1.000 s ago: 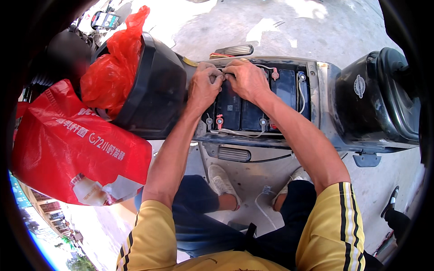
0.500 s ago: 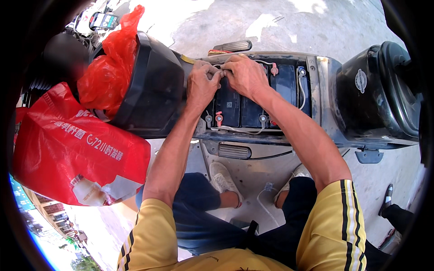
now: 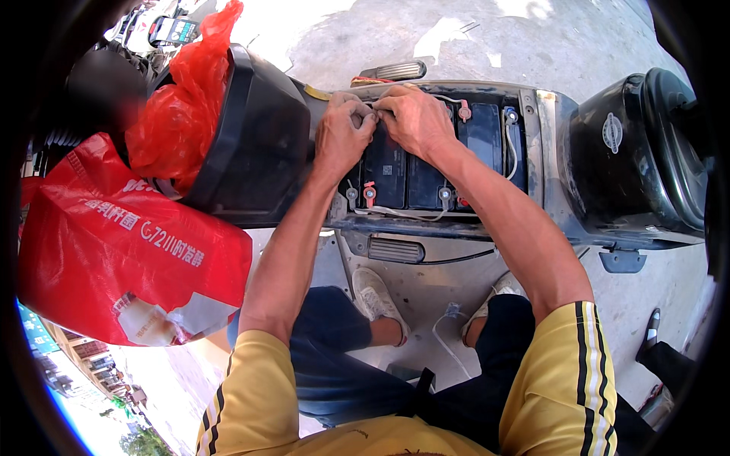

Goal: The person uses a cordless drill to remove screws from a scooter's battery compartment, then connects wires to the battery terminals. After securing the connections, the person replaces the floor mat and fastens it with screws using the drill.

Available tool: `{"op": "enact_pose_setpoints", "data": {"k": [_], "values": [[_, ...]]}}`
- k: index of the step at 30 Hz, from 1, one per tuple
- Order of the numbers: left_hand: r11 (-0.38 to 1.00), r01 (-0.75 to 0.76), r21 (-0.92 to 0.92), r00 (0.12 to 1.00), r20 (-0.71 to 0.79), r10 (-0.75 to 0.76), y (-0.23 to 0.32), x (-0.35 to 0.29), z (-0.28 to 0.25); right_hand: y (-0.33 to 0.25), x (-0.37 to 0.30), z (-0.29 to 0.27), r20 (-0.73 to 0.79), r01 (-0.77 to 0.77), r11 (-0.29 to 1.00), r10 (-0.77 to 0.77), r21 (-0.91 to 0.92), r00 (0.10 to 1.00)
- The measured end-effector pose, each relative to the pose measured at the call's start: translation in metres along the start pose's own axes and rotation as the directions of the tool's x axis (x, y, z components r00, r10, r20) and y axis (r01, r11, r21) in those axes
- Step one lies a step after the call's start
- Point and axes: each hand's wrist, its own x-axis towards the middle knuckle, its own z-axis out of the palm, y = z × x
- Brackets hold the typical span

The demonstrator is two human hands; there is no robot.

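Black batteries (image 3: 384, 178) lie side by side in an open compartment of a two-wheeler. My left hand (image 3: 344, 135) is closed in a pinch over its far left corner. Beside it, my right hand (image 3: 417, 120) pinches too, and the fingertips of both hands meet. Whatever sits between them is hidden by the fingers. A pale wire (image 3: 403, 216) runs between terminals along the near side, and another wire (image 3: 512, 152) loops down at the right. Red terminal covers show at the near left (image 3: 369, 194) and far side (image 3: 464, 112).
A black bin-like box (image 3: 262, 137) with a red plastic bag (image 3: 186, 114) stands left of the compartment, above a large red printed bag (image 3: 137, 251). To the right is a glossy black rounded case (image 3: 608, 163). Footrests (image 3: 395, 250) stick out; another person's foot (image 3: 652, 330) shows far right.
Both hands stay at the same corner, with only slight shifts of the fingers. The whole view has moved a little; nothing is visibly taken up or let go.
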Motion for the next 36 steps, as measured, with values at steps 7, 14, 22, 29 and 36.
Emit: {"op": "enact_pose_setpoints", "data": {"k": [7, 14, 22, 29, 36], "values": [[0.980, 0.089, -0.180, 0.996, 0.035, -0.084, 0.010, -0.001, -0.005, 0.000, 0.000, 0.001, -0.010, -0.009, 1.000, 0.009, -0.006, 1.000], [0.989, 0.104, -0.108, 0.995, 0.014, -0.103, 0.019, -0.003, -0.004, 0.004, -0.001, 0.002, -0.015, 0.021, 1.000, -0.021, -0.001, 1.000], [0.999, -0.049, -0.005, 0.997, -0.060, 0.048, 0.006, -0.006, 0.003, 0.000, 0.001, 0.003, 0.002, -0.002, 1.000, 0.002, -0.025, 1.000], [0.987, -0.128, 0.095, 0.990, -0.044, 0.133, 0.005, -0.004, 0.005, 0.004, 0.000, 0.003, -0.004, 0.008, 1.000, -0.008, -0.009, 1.000], [0.994, -0.097, 0.045, 0.995, 0.008, 0.097, 0.002, -0.004, 0.003, 0.003, 0.000, 0.003, 0.000, 0.006, 1.000, -0.006, -0.004, 1.000]]}}
